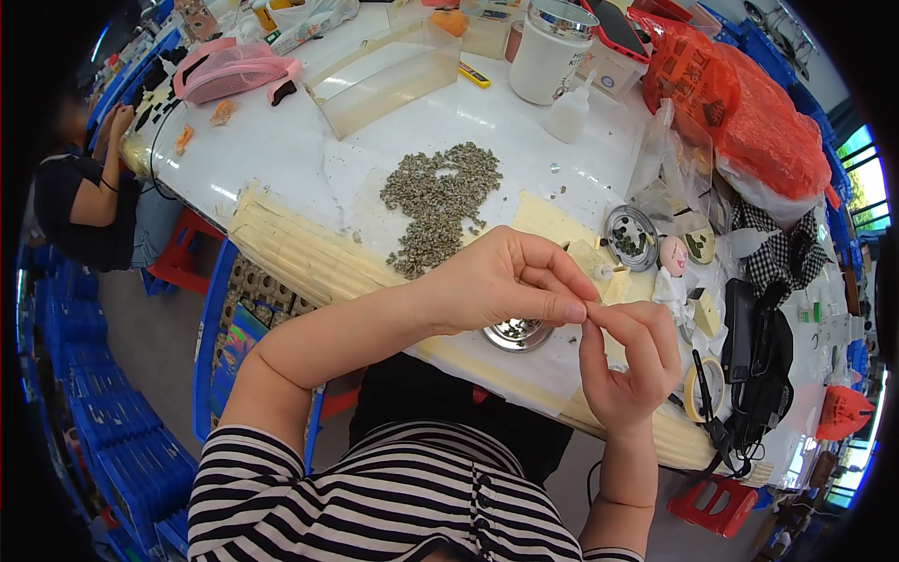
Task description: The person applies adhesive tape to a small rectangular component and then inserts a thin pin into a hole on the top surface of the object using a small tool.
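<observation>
My left hand (510, 278) and my right hand (629, 361) meet fingertip to fingertip above the table's near edge. Between the pinched fingers there seems to be a tiny part, too small to make out. Just below the left hand sits a small round metal dish (518, 333) holding a few dark pieces. A heap of small grey-green parts (436, 199) lies spread on the white table (281, 159) beyond my hands. A second round metal tin (630, 236) with dark pieces stands to the right of the heap.
A clear plastic box (384, 75), a white jar (552, 51), a squeeze bottle (571, 112) and a red plastic bag (749, 122) stand at the back. Black tools and a tape roll (702, 389) lie right. Another person (80, 197) sits far left, blue crates (112, 431) below.
</observation>
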The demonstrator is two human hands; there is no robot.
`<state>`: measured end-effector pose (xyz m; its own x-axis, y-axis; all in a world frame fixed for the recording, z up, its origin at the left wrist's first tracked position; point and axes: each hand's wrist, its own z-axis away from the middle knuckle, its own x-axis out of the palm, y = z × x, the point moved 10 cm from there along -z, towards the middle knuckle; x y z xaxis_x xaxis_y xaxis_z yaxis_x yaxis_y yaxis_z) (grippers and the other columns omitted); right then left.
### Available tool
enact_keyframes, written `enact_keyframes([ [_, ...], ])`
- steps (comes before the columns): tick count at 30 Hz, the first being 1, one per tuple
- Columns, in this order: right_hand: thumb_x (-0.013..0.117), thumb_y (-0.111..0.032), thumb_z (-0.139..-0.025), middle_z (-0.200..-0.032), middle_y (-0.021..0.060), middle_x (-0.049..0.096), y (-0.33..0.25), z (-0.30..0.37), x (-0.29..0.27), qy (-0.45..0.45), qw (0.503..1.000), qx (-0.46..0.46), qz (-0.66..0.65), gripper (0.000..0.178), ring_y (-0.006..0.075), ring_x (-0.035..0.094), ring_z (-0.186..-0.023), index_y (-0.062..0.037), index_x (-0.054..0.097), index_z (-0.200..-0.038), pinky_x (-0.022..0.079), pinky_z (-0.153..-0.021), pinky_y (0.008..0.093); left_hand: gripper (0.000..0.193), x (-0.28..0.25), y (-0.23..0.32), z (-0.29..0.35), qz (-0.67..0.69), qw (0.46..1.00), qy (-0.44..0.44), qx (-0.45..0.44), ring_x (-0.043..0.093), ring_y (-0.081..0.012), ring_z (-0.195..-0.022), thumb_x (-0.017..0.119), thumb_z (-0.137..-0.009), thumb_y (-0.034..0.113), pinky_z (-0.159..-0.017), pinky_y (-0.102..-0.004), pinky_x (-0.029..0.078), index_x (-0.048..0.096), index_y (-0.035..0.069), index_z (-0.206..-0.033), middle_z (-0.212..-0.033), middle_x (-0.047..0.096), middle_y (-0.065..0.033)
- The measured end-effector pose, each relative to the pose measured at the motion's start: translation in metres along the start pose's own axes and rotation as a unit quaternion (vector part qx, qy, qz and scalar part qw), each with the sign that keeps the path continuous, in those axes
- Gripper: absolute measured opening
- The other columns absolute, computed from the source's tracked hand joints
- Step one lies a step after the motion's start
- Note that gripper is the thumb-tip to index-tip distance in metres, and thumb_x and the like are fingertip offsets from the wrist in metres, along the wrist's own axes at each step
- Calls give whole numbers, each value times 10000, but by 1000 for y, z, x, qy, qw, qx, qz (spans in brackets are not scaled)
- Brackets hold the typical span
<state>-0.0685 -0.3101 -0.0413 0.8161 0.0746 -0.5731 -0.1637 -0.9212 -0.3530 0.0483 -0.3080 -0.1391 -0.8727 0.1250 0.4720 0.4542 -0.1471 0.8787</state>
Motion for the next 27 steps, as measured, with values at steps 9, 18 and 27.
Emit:
enact_keyframes([
  [9,794,76,-650,-762,31,624,4,3,-6,18,1000,20,2,341,172,568,-647,-76,758,-953,438,-553,271,173,2,9,3,-38,997,12,59,667,-85,-845,744,-875,69,-774,-216,537,716,-35,-1010,-917,727,-80],
  [18,780,78,-694,-756,71,662,11,3,-7,30,998,43,-29,321,172,591,-622,-31,751,-995,462,-555,264,160,11,55,27,-351,891,99,272,708,-151,-840,751,-833,8,-756,-256,551,732,-10,-991,-922,743,-112],
  [27,738,61,-768,-810,108,698,24,9,2,-9,984,113,-134,246,185,644,-666,13,735,-1009,499,-614,258,218,18,64,35,-377,837,113,380,700,-237,-878,803,-751,24,-720,-303,544,756,36,-963,-941,719,-108],
])
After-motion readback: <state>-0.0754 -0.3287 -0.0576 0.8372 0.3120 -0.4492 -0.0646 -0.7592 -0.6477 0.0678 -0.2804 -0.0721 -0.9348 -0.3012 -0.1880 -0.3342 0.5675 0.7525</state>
